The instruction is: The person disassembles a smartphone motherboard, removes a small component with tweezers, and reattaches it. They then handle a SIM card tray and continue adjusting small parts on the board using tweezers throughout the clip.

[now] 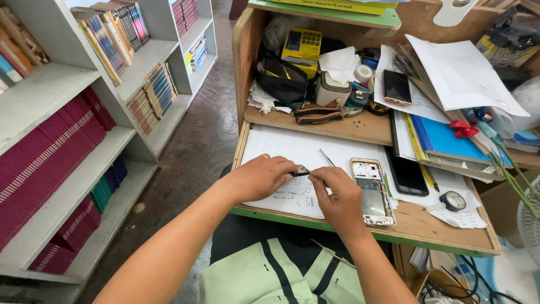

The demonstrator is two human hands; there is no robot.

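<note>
A small dark part (pixel 301 170) is pinched between the left hand (pixel 260 178) and the right hand (pixel 337 198) above a sheet of paper (pixel 292 155) on the pull-out desk board (pixel 427 225). Right of the hands lie tweezers (pixel 326 157), an opened phone (pixel 372 191) and, beyond it, a detached screen (pixel 406 171), with a tape roll (pixel 453 200) further right. Bookshelves (pixel 84 141) stand to the left, and another phone (pixel 397 87) rests on papers on the shelf behind.

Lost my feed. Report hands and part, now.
Left hand and right hand both pinch small dark part over paper. Opened phone just right. Tweezers beyond, clear.
</note>
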